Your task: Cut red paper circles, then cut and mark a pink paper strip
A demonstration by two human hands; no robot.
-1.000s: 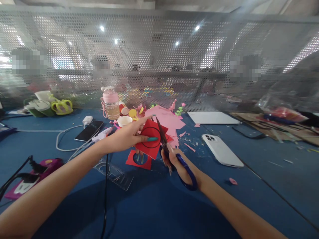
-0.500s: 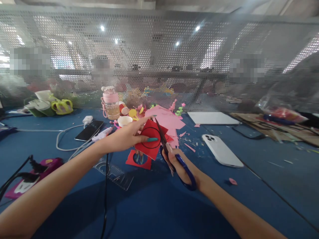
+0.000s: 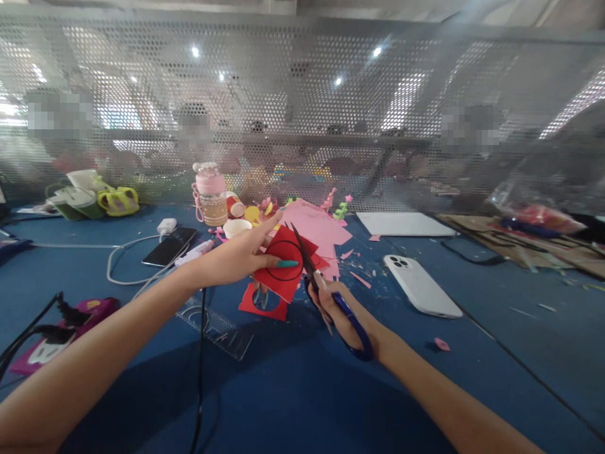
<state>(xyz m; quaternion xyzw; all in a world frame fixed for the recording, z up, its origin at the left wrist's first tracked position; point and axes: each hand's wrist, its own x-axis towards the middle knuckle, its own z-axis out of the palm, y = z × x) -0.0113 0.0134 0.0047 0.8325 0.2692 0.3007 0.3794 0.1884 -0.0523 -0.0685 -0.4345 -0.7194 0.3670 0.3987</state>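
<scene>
My left hand (image 3: pixel 231 255) pinches a piece of red paper (image 3: pixel 286 287) between thumb and fingers. A black circle is drawn on this paper, and my thumb lies across it. My right hand (image 3: pixel 343 312) grips scissors (image 3: pixel 309 258) with dark blue handles, their blades pointing up and away along the right side of the red paper. Whether the blades are cutting into it I cannot tell. Below the paper, a red paper scrap (image 3: pixel 280 311) with a round hole lies on the blue table (image 3: pixel 302 403). A clear plastic stencil ruler (image 3: pixel 231 340) lies left of that scrap.
Pink paper (image 3: pixel 326 227) lies beyond my hands among small scraps. A white phone (image 3: pixel 420 287) is on the right, a dark phone (image 3: pixel 170 246) on the left. A pink-lidded bottle (image 3: pixel 210 195) stands behind. A purple power strip (image 3: pixel 87 321) and a black cable (image 3: pixel 201 378) are nearer.
My left hand and the red paper have shifted very slightly left. The scissors stay at the paper's right side, with their tips showing a little more clearly.
</scene>
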